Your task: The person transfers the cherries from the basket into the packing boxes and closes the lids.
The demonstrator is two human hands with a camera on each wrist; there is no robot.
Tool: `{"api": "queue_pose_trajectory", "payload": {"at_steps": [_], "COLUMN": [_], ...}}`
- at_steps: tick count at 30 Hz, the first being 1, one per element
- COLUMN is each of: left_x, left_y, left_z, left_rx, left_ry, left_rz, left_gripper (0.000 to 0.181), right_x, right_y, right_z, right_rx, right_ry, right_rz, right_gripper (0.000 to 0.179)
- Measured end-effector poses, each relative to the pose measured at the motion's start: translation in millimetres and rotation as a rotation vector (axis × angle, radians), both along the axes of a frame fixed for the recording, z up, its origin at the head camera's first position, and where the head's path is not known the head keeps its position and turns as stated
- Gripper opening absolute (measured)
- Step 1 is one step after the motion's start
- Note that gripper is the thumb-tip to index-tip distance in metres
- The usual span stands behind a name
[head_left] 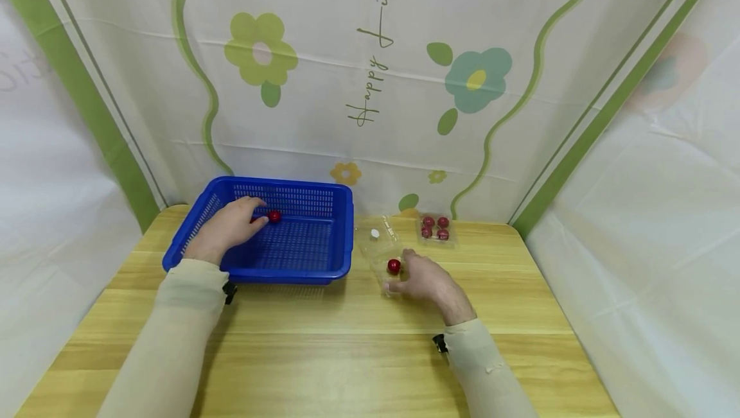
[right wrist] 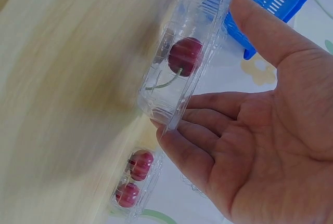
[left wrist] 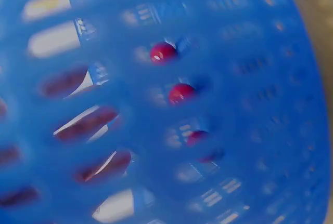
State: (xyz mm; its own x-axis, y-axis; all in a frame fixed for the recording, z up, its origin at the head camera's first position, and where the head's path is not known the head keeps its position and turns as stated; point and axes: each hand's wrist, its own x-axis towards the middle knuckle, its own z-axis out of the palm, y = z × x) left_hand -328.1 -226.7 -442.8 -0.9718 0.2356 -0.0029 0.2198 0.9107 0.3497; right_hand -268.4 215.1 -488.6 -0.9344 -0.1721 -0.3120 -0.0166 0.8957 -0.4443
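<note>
At the left of the head view, a pale sleeve [head_left: 167,341] ran up to the left hand [head_left: 231,225], which reached over the near-left rim of the blue basket [head_left: 315,275]. Its thumb and fingers stood partly apart; whether they had hold of anything could not be told. A red cherry [head_left: 274,216] lay in the basket just beyond the fingertips, with another red patch half hidden by the thumb. Right of the basket, mid-frame, a clear box [head_left: 378,249] lay unfolded on the desk [head_left: 324,354], a white sticker [head_left: 374,234] on its upper part. One stemmed cherry [head_left: 394,266] sat in its lower part. The right hand [head_left: 428,282] gripped that box, thumb at one edge, fingers at the opposite one. Farther right, near the curtain [head_left: 324,39], stood a second box [head_left: 451,238] with four cherries [head_left: 442,222].
</note>
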Motion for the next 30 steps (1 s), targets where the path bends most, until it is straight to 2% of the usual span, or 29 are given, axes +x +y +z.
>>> {"api": "queue_pose_trajectory", "payload": {"at_steps": [5, 7, 12, 14, 16, 20, 25, 28, 30], "left_x": [1.5, -3.1, -5.7, -1.0, -1.8, -0.8, -0.3, 1.5, 3.9], "left_y": [-14.2, -21.7, -30.3, -28.9, -30.7, -31.3, -31.0, -31.8, -32.4], "left_z": [-7.3, -17.0, -28.1, -24.7, -28.5, -29.1, -29.5, -29.4, -27.6], "left_rx": [0.000, 0.003, -0.002, -0.012, -0.001, -0.014, -0.076, -0.114, -0.126], "left_ry": [-0.041, -0.052, -0.098, -0.125, -0.145, -0.194, -0.145, -0.104, -0.108], "left_rz": [0.036, 0.044, 0.048, 0.049, 0.067, 0.087, 0.078, 0.073, 0.066], "left_gripper": [0.058, 0.061, 0.065, 0.065, 0.063, 0.064, 0.058, 0.048, 0.040], "right_x": [-0.2, 0.2, 0.5, 0.4, 0.4, 0.5, 1.0, 1.4, 1.3], "right_y": [0.1, 0.2, 0.2, 0.3, 0.7, 1.0, 1.2, 0.6, 0.4], "right_z": [-0.7, -0.9, -1.0, -0.6, -1.0, -0.6, -0.2, 0.2, 0.7], "right_rx": [0.002, 0.004, 0.005, 0.006, 0.005, 0.005, 0.003, -0.003, -0.002], "right_ry": [0.003, 0.003, 0.008, 0.010, 0.009, 0.010, 0.012, 0.008, 0.009], "right_rz": [0.001, 0.003, 0.010, 0.012, 0.011, 0.010, 0.016, 0.015, 0.015], "right_gripper": [0.110, 0.110, 0.111, 0.110, 0.110, 0.110, 0.110, 0.110, 0.110]}}
